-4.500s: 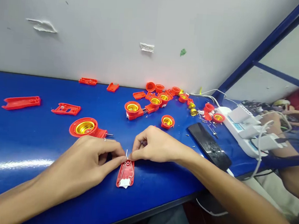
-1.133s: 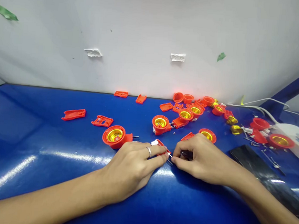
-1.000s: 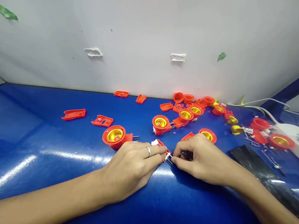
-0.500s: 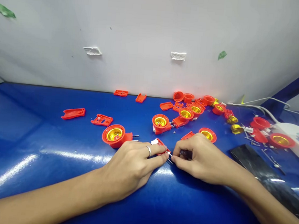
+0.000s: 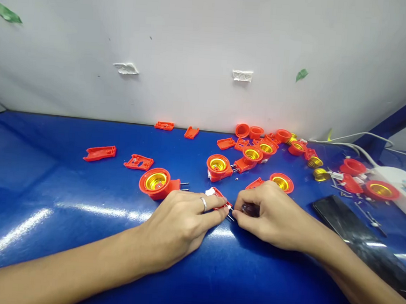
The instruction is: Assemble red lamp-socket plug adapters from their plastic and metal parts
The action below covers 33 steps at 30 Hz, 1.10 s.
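Under the fingertips of my left hand (image 5: 187, 221) lies a small red plastic housing (image 5: 217, 194) with a white piece at its far end and metal pins at its near right end. Those fingers are closed on the housing, pressing it to the table. My right hand (image 5: 268, 213) is closed around a dark, shiny handle (image 5: 250, 209), and its thumb and forefinger pinch at the pins. The tool's tip is hidden, so its kind cannot be told. Beside my left hand sits a red lamp socket (image 5: 154, 183) with a brass-coloured threaded shell and two pins.
Several red sockets (image 5: 217, 167) and loose brass shells (image 5: 321, 175) spread over the back right. Red cover pieces (image 5: 100, 153) lie at the left and back. A black phone (image 5: 358, 234) lies right of my right hand, near a white power strip (image 5: 403, 191) and loose metal pins.
My left hand and the housing hold almost still. The right fingers have shifted slightly at the pins, and the dark handle has turned a little within the grip.
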Each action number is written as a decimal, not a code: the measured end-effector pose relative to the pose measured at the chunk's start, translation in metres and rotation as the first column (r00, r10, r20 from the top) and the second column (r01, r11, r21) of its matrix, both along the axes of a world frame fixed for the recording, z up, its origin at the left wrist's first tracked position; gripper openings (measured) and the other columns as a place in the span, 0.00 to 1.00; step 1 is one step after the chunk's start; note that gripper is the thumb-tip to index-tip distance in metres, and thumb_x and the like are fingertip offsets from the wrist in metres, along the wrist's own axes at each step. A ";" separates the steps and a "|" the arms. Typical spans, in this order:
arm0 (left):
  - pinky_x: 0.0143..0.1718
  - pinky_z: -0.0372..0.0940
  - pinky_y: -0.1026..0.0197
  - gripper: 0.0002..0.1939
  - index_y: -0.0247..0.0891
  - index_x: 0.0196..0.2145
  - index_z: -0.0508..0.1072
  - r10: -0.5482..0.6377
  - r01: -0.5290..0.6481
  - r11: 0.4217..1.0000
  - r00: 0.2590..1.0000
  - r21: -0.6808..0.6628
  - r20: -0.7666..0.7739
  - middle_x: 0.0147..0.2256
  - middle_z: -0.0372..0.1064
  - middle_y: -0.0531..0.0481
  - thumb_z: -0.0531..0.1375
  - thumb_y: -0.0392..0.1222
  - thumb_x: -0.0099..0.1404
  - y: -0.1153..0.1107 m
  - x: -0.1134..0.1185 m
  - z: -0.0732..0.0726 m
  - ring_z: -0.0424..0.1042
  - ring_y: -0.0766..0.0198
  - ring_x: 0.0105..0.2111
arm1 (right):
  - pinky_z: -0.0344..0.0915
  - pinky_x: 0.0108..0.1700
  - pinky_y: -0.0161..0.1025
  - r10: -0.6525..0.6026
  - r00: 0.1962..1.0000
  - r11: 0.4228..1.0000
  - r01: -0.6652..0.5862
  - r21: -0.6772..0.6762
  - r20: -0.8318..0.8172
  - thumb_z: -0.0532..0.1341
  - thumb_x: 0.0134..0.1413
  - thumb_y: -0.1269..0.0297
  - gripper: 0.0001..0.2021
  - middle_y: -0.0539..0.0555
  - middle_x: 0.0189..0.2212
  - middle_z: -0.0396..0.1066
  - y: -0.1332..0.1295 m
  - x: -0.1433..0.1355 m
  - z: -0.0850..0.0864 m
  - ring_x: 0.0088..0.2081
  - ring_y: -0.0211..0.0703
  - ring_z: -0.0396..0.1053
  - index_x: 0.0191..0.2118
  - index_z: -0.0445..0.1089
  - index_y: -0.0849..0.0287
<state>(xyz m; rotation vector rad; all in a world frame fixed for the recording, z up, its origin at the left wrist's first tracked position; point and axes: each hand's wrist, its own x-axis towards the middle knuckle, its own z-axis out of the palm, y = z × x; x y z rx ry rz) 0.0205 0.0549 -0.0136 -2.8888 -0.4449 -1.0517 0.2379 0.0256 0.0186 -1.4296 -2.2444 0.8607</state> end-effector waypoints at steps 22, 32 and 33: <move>0.36 0.77 0.64 0.11 0.33 0.39 0.76 -0.017 0.020 0.995 0.999 -0.093 0.042 0.41 0.80 0.47 0.55 0.25 0.68 0.000 0.002 0.001 0.81 0.62 0.36 | 0.54 0.25 0.32 -0.002 1.000 0.999 0.003 -0.051 0.006 0.58 0.54 0.72 0.08 0.46 0.19 0.67 0.001 0.000 0.005 0.21 0.32 0.60 0.26 0.72 0.60; 0.44 0.77 0.64 0.10 0.37 0.39 0.78 -0.012 0.029 0.964 0.998 -0.264 0.063 0.44 0.80 0.49 0.57 0.29 0.70 0.002 0.003 0.006 0.81 0.63 0.37 | 0.52 0.24 0.34 0.030 0.999 0.992 -0.027 -0.121 0.015 0.57 0.57 0.69 0.09 0.45 0.20 0.67 0.002 0.006 0.009 0.23 0.33 0.57 0.27 0.73 0.60; 0.43 0.77 0.64 0.10 0.37 0.39 0.77 -0.003 0.018 0.966 0.998 -0.257 0.059 0.44 0.80 0.49 0.57 0.29 0.70 0.002 0.002 0.006 0.81 0.63 0.37 | 0.52 0.24 0.34 0.037 0.999 0.991 -0.035 -0.131 0.014 0.57 0.57 0.69 0.10 0.45 0.20 0.65 0.002 0.007 0.009 0.23 0.33 0.56 0.27 0.72 0.60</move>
